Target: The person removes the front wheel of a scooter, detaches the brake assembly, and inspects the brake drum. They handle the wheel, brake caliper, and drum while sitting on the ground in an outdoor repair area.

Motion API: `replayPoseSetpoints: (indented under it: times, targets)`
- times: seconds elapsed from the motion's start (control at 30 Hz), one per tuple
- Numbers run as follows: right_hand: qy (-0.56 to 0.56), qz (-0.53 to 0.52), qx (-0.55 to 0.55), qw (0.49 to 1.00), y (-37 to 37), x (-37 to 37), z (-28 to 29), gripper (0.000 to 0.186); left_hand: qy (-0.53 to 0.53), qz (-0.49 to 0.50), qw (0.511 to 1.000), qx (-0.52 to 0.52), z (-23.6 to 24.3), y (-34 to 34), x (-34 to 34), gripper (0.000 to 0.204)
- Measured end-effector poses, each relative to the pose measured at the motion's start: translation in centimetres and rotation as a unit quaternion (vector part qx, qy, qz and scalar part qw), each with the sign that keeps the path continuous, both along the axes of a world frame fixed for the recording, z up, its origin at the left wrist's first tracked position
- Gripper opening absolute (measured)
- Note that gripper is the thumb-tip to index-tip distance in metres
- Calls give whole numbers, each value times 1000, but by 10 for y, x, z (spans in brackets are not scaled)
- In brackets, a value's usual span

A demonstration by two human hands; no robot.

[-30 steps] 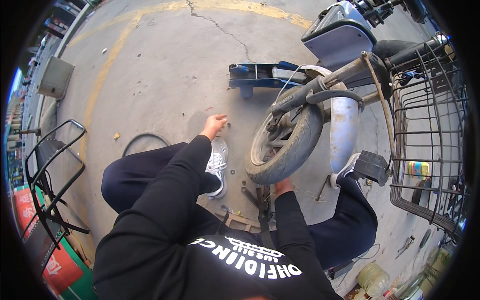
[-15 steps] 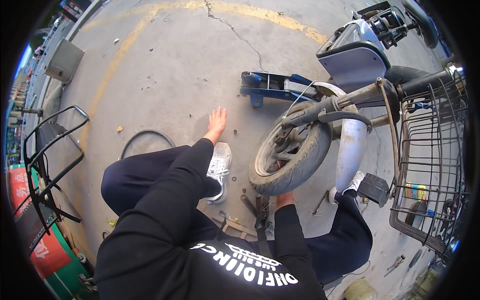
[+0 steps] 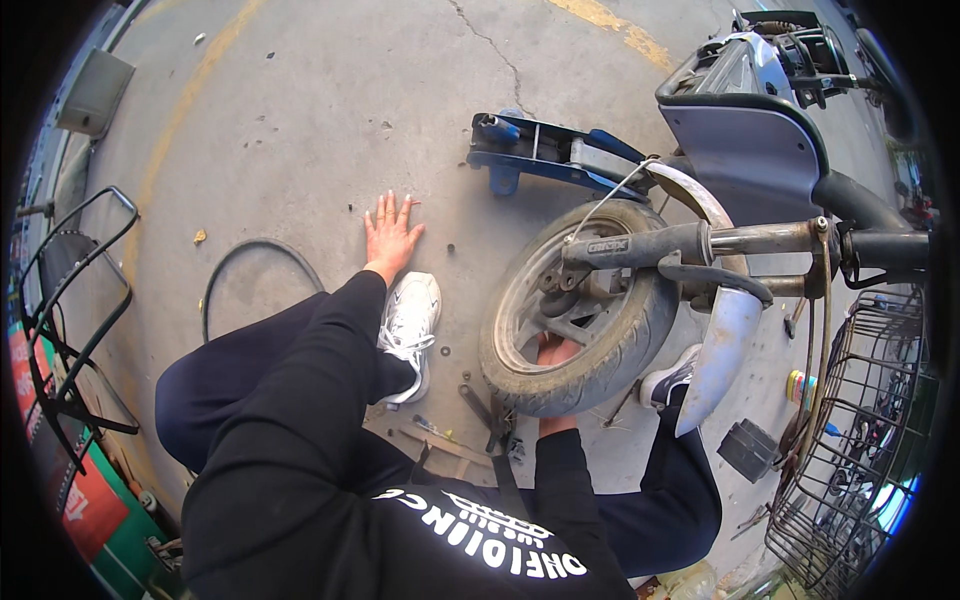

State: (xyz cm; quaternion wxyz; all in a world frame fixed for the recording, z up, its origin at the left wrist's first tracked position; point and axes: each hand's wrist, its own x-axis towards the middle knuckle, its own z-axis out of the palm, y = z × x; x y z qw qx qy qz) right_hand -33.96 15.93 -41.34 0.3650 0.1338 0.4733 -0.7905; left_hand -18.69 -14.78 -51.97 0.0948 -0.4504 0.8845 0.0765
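Reaching apart from each other, the two hands are well separated. The left hand (image 3: 392, 236) has its fingers fanned, palm toward the concrete ground (image 3: 320, 150), just beyond a white sneaker (image 3: 412, 315); whether it presses down cannot be told. The right hand (image 3: 558, 350) is partly seen through the scooter's front wheel (image 3: 600, 378), and what it grips there is hidden.

The wheel leans right of the sneaker, well in from the ground's left edge, where a gray box (image 3: 96, 92) stands. A fork leg (image 3: 640, 248) crosses the wheel; a pale mudguard (image 3: 722, 345) is just beside it, with a black wire basket (image 3: 845, 470) farther right. Beyond lies a blue floor jack (image 3: 550, 155). Near the sneaker are a small washer (image 3: 445, 351), dark metal tools (image 3: 475, 402) and, to its left, a black hoop (image 3: 258, 243).
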Motion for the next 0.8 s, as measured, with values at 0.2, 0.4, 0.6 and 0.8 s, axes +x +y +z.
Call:
replayPoseSetpoints:
  times: [0.2,0.4,0.6,0.8]
  targets:
    - [-3,-16,-10,1000,7,6,-1,45,-25,-24,997,70,30,11,9,66]
    - [78,51,-48,994,12,23,-11,45,52,161,980,105,89,-27,-54,61]
    - [189,73,-43,978,15,12,-9,44,605,-245,757,2,414,64,-214,68]
    - [106,7,-91,990,-3,11,5,32,602,-640,459,-130,626,195,-205,65]
